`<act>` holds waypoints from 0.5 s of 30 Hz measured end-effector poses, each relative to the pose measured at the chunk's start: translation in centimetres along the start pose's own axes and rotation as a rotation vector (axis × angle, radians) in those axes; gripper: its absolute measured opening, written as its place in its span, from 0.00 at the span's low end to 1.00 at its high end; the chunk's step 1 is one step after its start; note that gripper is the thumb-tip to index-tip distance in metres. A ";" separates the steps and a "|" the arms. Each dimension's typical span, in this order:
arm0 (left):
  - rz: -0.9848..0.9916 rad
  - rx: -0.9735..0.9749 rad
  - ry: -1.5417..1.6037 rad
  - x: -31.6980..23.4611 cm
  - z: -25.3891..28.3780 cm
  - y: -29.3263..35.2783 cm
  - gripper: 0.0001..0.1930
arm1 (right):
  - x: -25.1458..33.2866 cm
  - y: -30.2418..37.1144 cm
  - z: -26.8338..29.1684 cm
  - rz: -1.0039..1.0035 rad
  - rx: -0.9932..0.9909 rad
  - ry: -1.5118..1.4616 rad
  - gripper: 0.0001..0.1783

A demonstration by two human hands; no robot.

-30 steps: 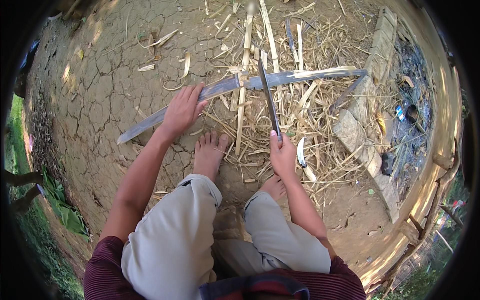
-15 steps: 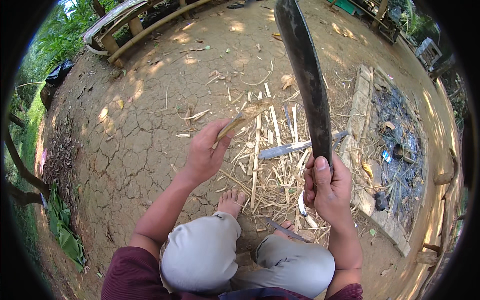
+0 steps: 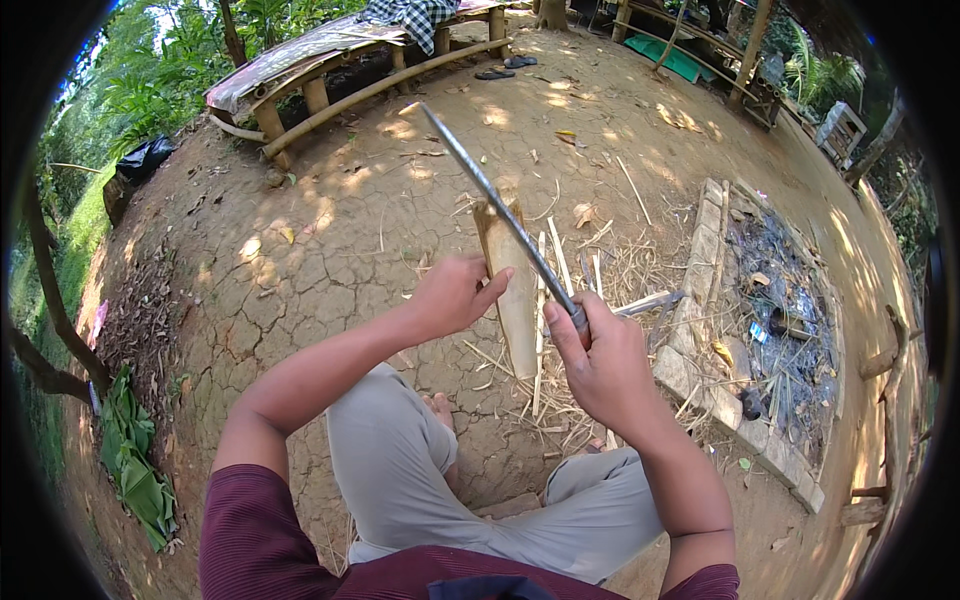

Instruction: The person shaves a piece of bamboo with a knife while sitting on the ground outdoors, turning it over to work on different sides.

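My right hand (image 3: 608, 362) is closed round the handle of a long machete. Its dark blade (image 3: 490, 195) slants up and to the left, seen nearly edge-on, crossing in front of a flat piece of wood (image 3: 516, 318). This piece is pale brown, broad at the far end and narrower toward me. At its left edge my left hand (image 3: 455, 294) grips it, with the thumb on the near side and the other fingers partly hidden. Whether the blade touches the wood, I cannot tell.
Pale split sticks (image 3: 560, 258) and shavings litter the cracked earth before my feet. To the right, bricks (image 3: 700, 260) border a patch of ash (image 3: 780, 290). A bamboo bench (image 3: 320, 95) with a checked cloth (image 3: 425, 15) stands far left; sandals (image 3: 505, 68) lie beside it.
The machete has swung from upright to a leftward slant and turned edge-on. My left hand has moved right, and the wood now shows its broad face. The view has tipped up.
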State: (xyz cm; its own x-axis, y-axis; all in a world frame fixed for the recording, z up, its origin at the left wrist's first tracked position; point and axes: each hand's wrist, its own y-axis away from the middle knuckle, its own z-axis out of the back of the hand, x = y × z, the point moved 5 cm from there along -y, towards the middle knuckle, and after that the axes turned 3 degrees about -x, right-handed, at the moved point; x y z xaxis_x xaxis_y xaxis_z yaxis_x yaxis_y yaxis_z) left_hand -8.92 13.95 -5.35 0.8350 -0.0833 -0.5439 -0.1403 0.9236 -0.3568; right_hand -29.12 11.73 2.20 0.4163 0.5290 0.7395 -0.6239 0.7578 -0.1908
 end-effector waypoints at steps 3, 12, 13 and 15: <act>0.057 -0.151 0.101 1.3 -0.7 0.3 0.17 | 0.1 -0.4 -0.4 -0.019 -0.042 -0.012 0.21; -0.015 -0.269 0.071 1.9 -5.6 2.4 0.16 | -2.7 0.2 -1.4 -0.116 0.007 -0.020 0.21; -0.016 -0.248 0.064 1.8 -6.0 1.9 0.16 | -3.0 0.1 -1.2 -0.116 0.012 -0.017 0.21; -0.009 -0.231 0.048 1.8 -6.8 1.6 0.16 | -4.0 0.1 -1.2 -0.120 0.013 -0.026 0.20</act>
State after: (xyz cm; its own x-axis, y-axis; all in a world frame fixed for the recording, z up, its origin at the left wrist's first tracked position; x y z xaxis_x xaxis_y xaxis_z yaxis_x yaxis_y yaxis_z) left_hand -11.31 12.73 -12.06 0.8116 -0.1142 -0.5730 -0.2551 0.8131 -0.5232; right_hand -30.04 10.12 -1.57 0.4714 0.4249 0.7728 -0.5796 0.8097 -0.0916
